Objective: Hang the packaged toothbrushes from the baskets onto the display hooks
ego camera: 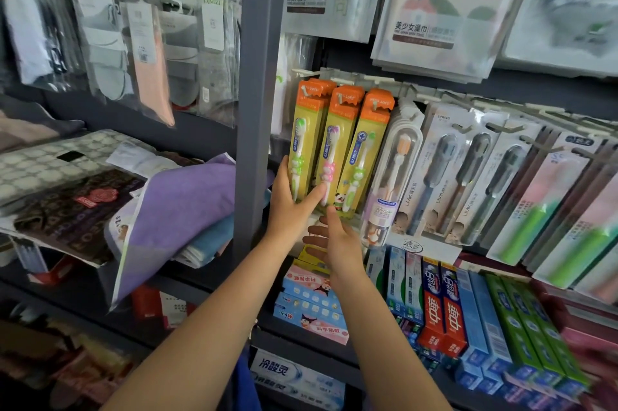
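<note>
We stand in front of a shop display. Three orange and yellow toothbrush packs hang side by side on white display hooks (309, 94): the left pack (306, 139) has a green brush, the middle pack (334, 146) a pink one, the right pack (363, 149) again a green one. More packs hang behind each of them.

Our left hand (289, 199) lies flat against the lower part of the left pack, with straight fingers along its left edge and the thumb stretched to the bottom of the middle pack. It presses and does not grip. Our right hand (334, 240) is just below the middle pack, open, with the fingers spread and the thumb pointing up near the pack's lower edge. It holds nothing, and we cannot tell if it touches the pack.

To the right hang grey toothbrush packs (451, 176). Under them, toothpaste boxes (444, 310) stand on a shelf. On the left of the grey post (255, 109) lie folded towels (187, 203), and socks in clear bags (147, 56) hang above.
</note>
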The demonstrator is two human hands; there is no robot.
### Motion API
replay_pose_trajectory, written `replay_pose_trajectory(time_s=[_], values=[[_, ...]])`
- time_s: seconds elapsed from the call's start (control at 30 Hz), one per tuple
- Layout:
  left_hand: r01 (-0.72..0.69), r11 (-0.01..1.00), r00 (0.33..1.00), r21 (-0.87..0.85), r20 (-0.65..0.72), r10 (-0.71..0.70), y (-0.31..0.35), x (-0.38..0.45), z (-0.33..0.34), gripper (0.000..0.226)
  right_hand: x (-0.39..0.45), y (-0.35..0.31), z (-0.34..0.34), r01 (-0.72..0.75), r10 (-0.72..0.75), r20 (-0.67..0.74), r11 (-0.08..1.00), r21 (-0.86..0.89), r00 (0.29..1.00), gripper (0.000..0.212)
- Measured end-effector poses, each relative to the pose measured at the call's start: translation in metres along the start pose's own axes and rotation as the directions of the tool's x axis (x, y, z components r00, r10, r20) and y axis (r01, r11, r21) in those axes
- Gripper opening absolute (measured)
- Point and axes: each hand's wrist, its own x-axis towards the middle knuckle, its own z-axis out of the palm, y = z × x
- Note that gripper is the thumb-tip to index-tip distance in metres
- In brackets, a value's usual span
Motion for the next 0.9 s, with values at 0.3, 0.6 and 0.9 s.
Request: replay_pose_trajectory(time_s=[0.3, 0.6, 0.9], values=[[0.246, 0.969, 0.969, 0.018, -0.027, -0.246, -0.015, -0.036, -0.007, 0.081, -0.011, 0.003, -0.013, -0.15, 0.103, 0.119, 0.842, 0.518, 0.988, 0.05], [0.564, 0.562, 0.764, -0.605, 0.124, -0.633, -0.011, -0.045, -0.004, 0.031, -0.011, 0.006, -0.022, -0.312, 0.195, 0.245, 0.642, 0.7, 0.95, 0.051], [0.536, 0.504, 0.783, -0.677, 0.176, -0.597, 0.001, -0.04, 0.008, 0.03, -0.008, 0.004, -0.024, -0.299, 0.136, 0.273, 0.596, 0.745, 0.952, 0.04]])
